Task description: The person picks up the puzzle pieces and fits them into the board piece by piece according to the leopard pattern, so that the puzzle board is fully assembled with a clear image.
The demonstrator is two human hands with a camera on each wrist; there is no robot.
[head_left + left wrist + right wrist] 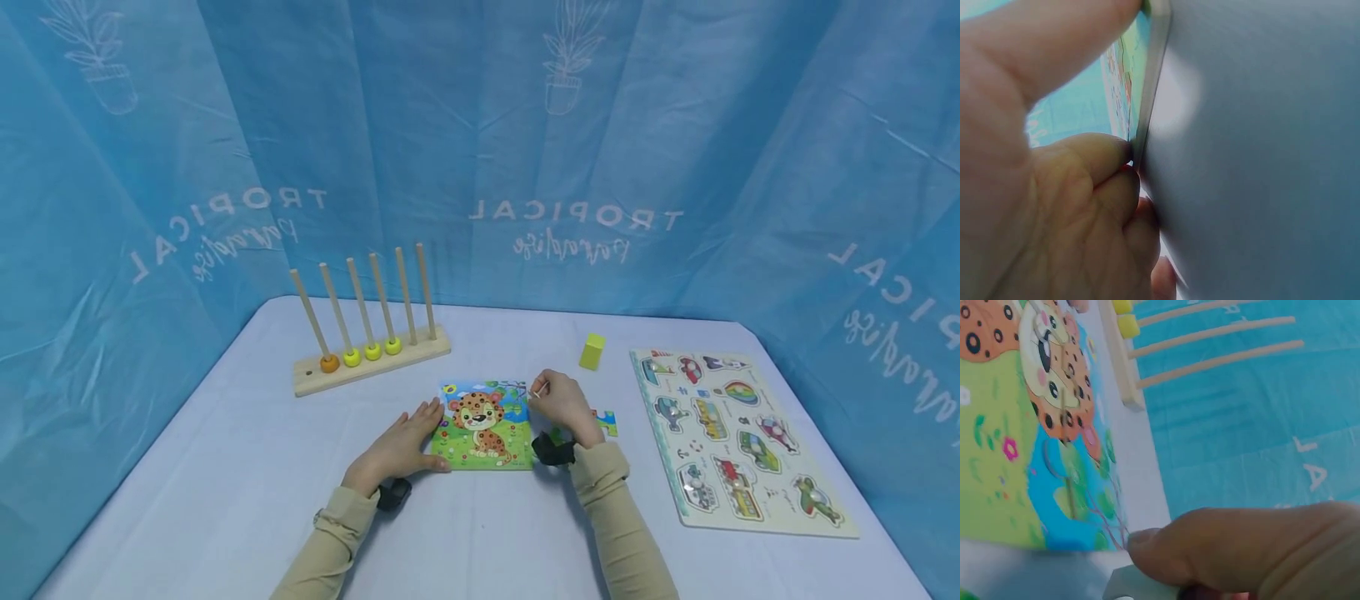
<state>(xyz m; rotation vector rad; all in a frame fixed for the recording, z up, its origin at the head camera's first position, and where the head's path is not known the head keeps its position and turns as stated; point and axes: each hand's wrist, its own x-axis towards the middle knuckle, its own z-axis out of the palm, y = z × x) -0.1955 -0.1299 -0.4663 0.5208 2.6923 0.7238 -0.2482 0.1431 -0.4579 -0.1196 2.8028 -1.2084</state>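
Observation:
A jigsaw puzzle (480,429) with a spotted leopard cub picture lies flat on the white table. My left hand (401,446) rests at its left side, fingertips at the left edge and thumb near the lower left corner. The left wrist view shows that thumb (1054,44) and the fingers against the board's edge. By the upper right corner, my right hand (562,404) pinches a small pale puzzle piece (1138,584), mostly covered by the thumb. Other puzzle pieces (606,423) lie partly hidden beneath and beside the right hand.
Behind the puzzle to the left stands a wooden peg rack (375,367) with an orange and several yellow beads. A yellow block (592,352) sits behind the right hand. On the right lies a vehicle puzzle board (738,442). Blue curtains (480,150) surround the table.

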